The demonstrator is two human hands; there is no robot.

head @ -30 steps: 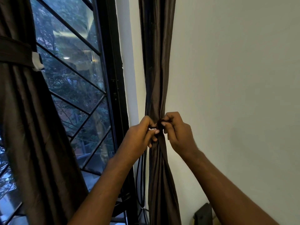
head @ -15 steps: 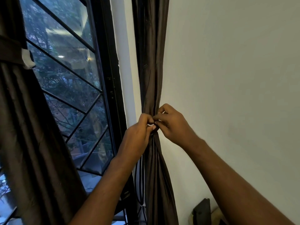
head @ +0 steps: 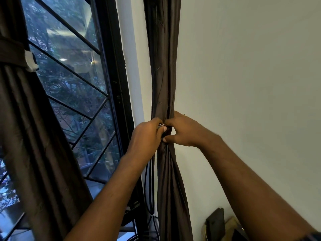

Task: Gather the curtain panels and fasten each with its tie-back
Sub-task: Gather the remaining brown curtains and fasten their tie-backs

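Both grips [head: 164, 132] around gathered curtain [head: 163, 75]

Open, bare pale plaster wall [head: 251, 75] from 12 through 4 o'clock of the two clasped hands: free passage there. At 9 o'clock, black diagonal metal window grille [head: 83, 94] over glass, closing that side. Narrow white wall strip [head: 134, 80] between black window frame [head: 112, 75] and gathered dark brown fabric curtain panel [head: 163, 66], tight. Dark cables [head: 150, 180] hanging at 6 o'clock, just beside the panel. Second brown curtain panel [head: 34, 153] filling 8 o'clock. Dark boxy object [head: 215, 223] low at 5 o'clock.
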